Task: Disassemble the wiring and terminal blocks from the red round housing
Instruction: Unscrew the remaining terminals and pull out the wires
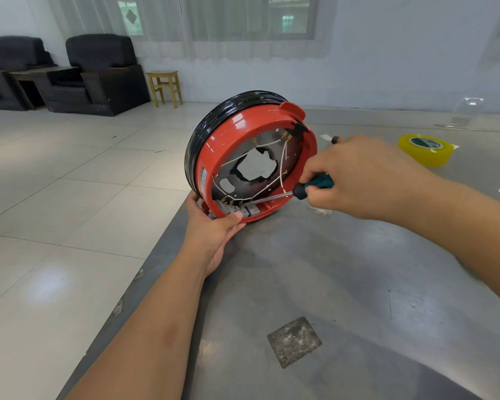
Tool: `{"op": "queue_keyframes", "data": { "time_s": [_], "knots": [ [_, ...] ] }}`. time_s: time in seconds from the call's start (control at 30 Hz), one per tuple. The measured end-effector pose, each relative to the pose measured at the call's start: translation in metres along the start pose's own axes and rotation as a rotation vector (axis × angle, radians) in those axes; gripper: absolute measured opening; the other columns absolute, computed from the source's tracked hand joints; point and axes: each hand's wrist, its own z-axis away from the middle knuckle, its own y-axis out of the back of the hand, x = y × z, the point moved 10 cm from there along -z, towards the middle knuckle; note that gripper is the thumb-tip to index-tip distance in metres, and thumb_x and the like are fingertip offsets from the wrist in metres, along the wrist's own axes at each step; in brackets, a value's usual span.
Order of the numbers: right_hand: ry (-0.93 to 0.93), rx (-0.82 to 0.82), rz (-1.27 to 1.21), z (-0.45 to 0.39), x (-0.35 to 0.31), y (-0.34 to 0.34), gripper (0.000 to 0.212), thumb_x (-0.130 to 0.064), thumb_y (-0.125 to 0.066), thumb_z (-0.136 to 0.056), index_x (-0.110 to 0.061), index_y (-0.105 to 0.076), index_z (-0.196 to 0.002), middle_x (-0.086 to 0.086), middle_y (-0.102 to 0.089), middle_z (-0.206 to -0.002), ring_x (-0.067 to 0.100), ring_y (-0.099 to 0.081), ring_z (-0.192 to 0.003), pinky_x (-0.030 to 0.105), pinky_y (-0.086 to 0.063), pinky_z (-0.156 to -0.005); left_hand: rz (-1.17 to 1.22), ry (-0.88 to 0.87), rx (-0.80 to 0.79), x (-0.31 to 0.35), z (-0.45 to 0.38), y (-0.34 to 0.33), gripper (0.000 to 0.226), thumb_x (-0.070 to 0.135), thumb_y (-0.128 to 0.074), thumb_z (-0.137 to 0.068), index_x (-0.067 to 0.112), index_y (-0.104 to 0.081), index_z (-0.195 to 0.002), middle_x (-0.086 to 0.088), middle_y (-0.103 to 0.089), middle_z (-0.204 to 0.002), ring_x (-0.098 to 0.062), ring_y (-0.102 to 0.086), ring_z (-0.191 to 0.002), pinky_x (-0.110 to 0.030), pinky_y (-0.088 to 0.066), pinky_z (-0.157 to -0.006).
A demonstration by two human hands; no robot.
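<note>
The red round housing (231,140) with a black outer ring stands tilted on its edge at the grey table's left edge, its open side facing me. White wiring (267,187) with brass lugs crosses the metal plate inside. Grey terminal blocks (244,210) sit at its bottom rim. My left hand (214,229) grips the lower rim, thumb beside the blocks. My right hand (355,174) grips a green-and-black screwdriver (312,187); its shaft reaches into the housing, its tip at the terminal blocks.
A yellow tape roll (425,148) lies on the grey table (329,284) at the far right, with a clear plastic stand (463,114) behind it. A rough square patch (294,341) marks the table near me. Tiled floor, a yellow stool (165,86) and dark armchairs (98,73) are to the left.
</note>
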Motion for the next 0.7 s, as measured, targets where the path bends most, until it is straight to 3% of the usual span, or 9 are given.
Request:
{"op": "queue_keyframes", "data": {
  "time_s": [0.13, 0.2, 0.3, 0.43, 0.7],
  "knots": [
    [0.021, 0.03, 0.061, 0.007, -0.007, 0.0, 0.025, -0.043, -0.051, -0.087, -0.042, -0.069, -0.105, -0.013, -0.067, -0.09, 0.016, -0.056, -0.087, 0.029, -0.034, -0.062, -0.01, -0.002, 0.011, 0.0, -0.001, 0.0, 0.09, -0.021, -0.076, -0.079, 0.033, -0.04, -0.142, 0.001, -0.053, -0.14, -0.034, -0.066, -0.12, -0.043, -0.065, -0.076],
    [0.022, 0.023, 0.067, 0.009, -0.01, -0.001, 0.025, -0.043, -0.049, -0.09, -0.04, -0.068, -0.106, -0.013, -0.065, -0.09, 0.015, -0.055, -0.084, 0.03, -0.043, -0.061, -0.008, 0.002, 0.024, -0.001, -0.002, 0.001, 0.09, -0.02, -0.076, -0.079, 0.033, -0.04, -0.142, 0.0, -0.053, -0.14, -0.035, -0.066, -0.12, -0.045, -0.066, -0.077],
    [0.021, 0.008, 0.062, 0.013, -0.015, -0.002, 0.029, -0.043, -0.044, -0.09, -0.038, -0.067, -0.106, -0.011, -0.066, -0.094, 0.019, -0.061, -0.087, 0.036, -0.055, -0.07, -0.006, 0.005, 0.037, -0.001, -0.001, 0.002, 0.09, -0.021, -0.076, -0.08, 0.032, -0.04, -0.143, -0.002, -0.053, -0.142, -0.035, -0.066, -0.119, -0.049, -0.066, -0.081],
    [0.013, -0.015, 0.089, 0.019, -0.021, -0.005, 0.039, -0.045, -0.031, -0.086, -0.035, -0.063, -0.107, -0.008, -0.065, -0.101, 0.025, -0.063, -0.09, 0.034, -0.051, -0.065, -0.009, 0.002, 0.048, 0.001, 0.0, 0.003, 0.091, -0.02, -0.077, -0.079, 0.031, -0.039, -0.145, -0.002, -0.053, -0.142, -0.033, -0.067, -0.118, -0.051, -0.065, -0.082],
    [0.007, -0.076, 0.184, 0.028, -0.034, -0.011, 0.041, -0.043, -0.022, -0.094, -0.03, -0.056, -0.112, -0.007, -0.058, -0.099, 0.029, -0.064, -0.083, 0.039, -0.054, -0.067, -0.006, -0.038, 0.043, 0.004, 0.003, 0.001, 0.083, -0.019, -0.073, -0.084, 0.025, -0.038, -0.144, -0.004, -0.055, -0.14, -0.027, -0.072, -0.109, -0.043, -0.066, -0.078]
  ]
}}
